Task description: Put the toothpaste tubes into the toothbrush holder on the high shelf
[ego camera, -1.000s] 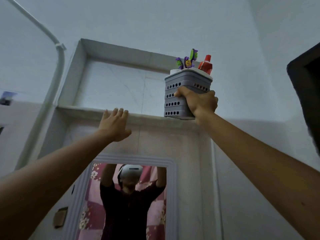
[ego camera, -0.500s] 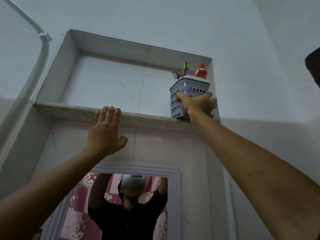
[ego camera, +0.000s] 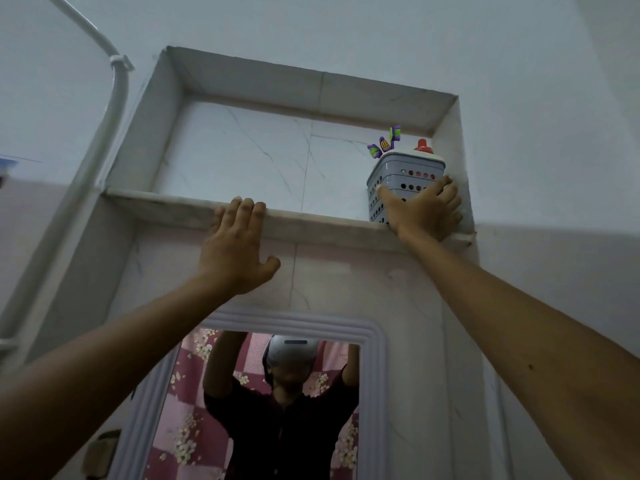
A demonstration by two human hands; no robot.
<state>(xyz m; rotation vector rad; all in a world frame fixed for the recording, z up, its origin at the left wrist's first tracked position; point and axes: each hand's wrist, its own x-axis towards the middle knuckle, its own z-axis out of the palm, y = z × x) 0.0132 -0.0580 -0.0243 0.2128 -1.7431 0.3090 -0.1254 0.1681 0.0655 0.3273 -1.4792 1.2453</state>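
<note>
The grey perforated toothbrush holder point(ego camera: 408, 171) stands on the high marble shelf point(ego camera: 166, 202), in the right corner of the wall niche. A red toothpaste tube point(ego camera: 421, 145) and purple-green toothbrushes point(ego camera: 385, 143) stick out of its top. My right hand point(ego camera: 424, 211) lies spread flat against the holder's front, with the thumb at its left edge and the fingers toward its right edge. My left hand point(ego camera: 235, 247) is pressed flat on the wall below the shelf. Its fingertips are hooked over the shelf's front edge, and it holds nothing.
A white pipe point(ego camera: 116, 109) runs down the wall left of the niche. Below the shelf hangs a framed mirror point(ego camera: 375, 375) reflecting a person with raised arms. The niche's right wall point(ego camera: 450, 140) is close beside the holder.
My right hand has set the holder down on the shelf's right corner and its fingers have straightened from a grip to a flat spread. My left hand moved up onto the shelf edge.
</note>
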